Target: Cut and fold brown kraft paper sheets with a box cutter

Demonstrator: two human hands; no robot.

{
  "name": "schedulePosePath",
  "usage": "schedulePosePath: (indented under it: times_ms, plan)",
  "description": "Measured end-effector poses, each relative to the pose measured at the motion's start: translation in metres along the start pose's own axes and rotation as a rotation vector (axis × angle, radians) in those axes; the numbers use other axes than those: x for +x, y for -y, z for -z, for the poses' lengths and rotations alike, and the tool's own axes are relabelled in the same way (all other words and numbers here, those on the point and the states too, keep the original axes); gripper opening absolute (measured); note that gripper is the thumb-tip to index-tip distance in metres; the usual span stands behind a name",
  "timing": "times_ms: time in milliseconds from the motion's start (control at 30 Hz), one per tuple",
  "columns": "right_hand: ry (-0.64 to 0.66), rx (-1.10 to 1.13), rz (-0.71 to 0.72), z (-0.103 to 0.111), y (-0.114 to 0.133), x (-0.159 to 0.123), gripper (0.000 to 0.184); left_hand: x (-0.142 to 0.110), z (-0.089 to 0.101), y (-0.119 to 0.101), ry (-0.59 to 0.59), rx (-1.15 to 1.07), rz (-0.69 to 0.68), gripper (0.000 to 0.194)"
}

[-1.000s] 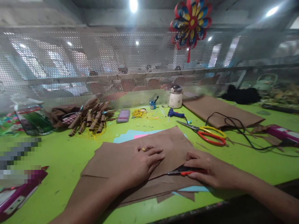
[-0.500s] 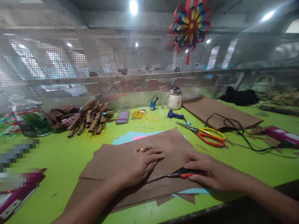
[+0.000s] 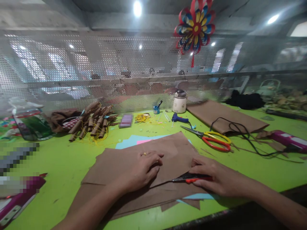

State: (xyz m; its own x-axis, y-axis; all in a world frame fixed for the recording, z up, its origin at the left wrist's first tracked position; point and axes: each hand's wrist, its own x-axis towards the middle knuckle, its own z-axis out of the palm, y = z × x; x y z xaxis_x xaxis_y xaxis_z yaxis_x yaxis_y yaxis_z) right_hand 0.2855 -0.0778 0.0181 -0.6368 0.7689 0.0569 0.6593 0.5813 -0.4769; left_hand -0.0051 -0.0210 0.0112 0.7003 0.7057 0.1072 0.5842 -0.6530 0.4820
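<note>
A stack of brown paper sheets lies before me, with a dark slit running across its front part. My left hand, wearing a ring, rests on the top sheet with its fingers loosely bent and nothing in them. Close by on the right, my right hand grips small scissors with red and black handles. Their metal tip points left, at the right end of the slit. My fingers partly hide the handles. Blue sheets and a pink one stick out from under the brown paper.
Beyond the paper lie large scissors with yellow and red handles and a blue glue gun. A white bottle stands beside folded brown paper. Rolled brown pieces lie back left. A black cord loops at right.
My left hand has drawn back slightly to the left, and its fingers have bent from lying nearly flat. My right hand and the scissors look the same.
</note>
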Motion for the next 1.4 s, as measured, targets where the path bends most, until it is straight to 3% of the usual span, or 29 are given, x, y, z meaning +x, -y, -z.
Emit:
schedulePosePath:
  times_ms: [233, 467, 800, 1400]
  plan:
    - [-0.089, -0.012, 0.096, -0.001, -0.002, 0.0, 0.025, -0.002, 0.003, 0.007, 0.026, -0.021, -0.025, 0.018]
    - [-0.047, -0.043, 0.073, 0.0, -0.005, -0.003, 0.028, 0.003, 0.004, 0.012, 0.026, -0.077, -0.102, 0.016]
    - [-0.039, -0.026, 0.13, 0.001, -0.012, -0.007, 0.03, 0.005, 0.002, 0.013, 0.035, 0.007, -0.144, 0.016]
    - [-0.075, -0.035, 0.138, 0.0, -0.007, -0.013, 0.03, 0.008, 0.005, 0.007, 0.078, 0.039, -0.11, 0.013]
